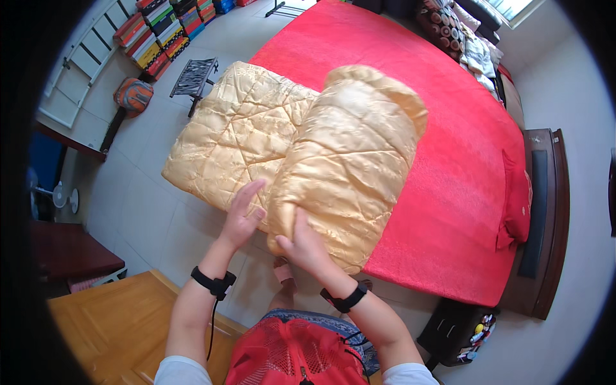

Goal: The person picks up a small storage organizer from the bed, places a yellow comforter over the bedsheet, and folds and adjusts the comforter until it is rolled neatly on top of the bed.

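Observation:
A golden quilted blanket (308,147) lies partly folded on the near-left part of a bed with a red cover (462,160). Its right half is doubled up into a thick raised fold. My left hand (244,215) lies flat with fingers apart on the lower edge of the flat left half. My right hand (301,247) grips the near edge of the raised fold, thumb up against the fabric. Both wrists wear black bands.
Pillows and bedding (462,38) are piled at the far end of the bed. A dark wooden headboard (545,212) runs along the right. An orange wooden surface (122,327) is at lower left, a black stool (194,76) and stacked colourful boxes (160,32) stand on the tiled floor.

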Demonstrator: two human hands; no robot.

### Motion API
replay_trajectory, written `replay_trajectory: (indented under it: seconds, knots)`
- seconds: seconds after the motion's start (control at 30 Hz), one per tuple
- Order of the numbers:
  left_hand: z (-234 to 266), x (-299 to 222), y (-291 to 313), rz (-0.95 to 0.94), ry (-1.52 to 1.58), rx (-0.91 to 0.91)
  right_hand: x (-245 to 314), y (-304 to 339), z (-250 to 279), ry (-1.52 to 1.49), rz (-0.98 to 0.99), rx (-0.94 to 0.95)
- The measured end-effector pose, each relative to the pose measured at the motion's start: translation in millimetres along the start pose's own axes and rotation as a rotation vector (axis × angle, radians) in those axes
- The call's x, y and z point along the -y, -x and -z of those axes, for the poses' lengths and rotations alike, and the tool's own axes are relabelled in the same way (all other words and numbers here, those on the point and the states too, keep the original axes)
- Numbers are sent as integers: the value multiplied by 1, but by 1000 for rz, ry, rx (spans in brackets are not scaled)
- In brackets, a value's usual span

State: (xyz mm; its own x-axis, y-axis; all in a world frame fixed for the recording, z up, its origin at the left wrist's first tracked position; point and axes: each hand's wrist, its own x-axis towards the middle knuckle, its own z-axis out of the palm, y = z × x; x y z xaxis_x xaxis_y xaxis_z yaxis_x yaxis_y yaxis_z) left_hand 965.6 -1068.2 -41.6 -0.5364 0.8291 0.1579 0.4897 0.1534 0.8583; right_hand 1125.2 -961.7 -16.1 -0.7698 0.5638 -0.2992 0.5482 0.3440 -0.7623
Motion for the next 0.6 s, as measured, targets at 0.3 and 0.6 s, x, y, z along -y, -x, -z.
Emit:
replay_trajectory:
  seconds: [0.3,0.6]
  knots:
    - [-30,81,38,455,-578,540,-124,18,14,67,20,-253]
    - [-49,105,28,408,-529,461,-262,66,14,-1107,-736,212]
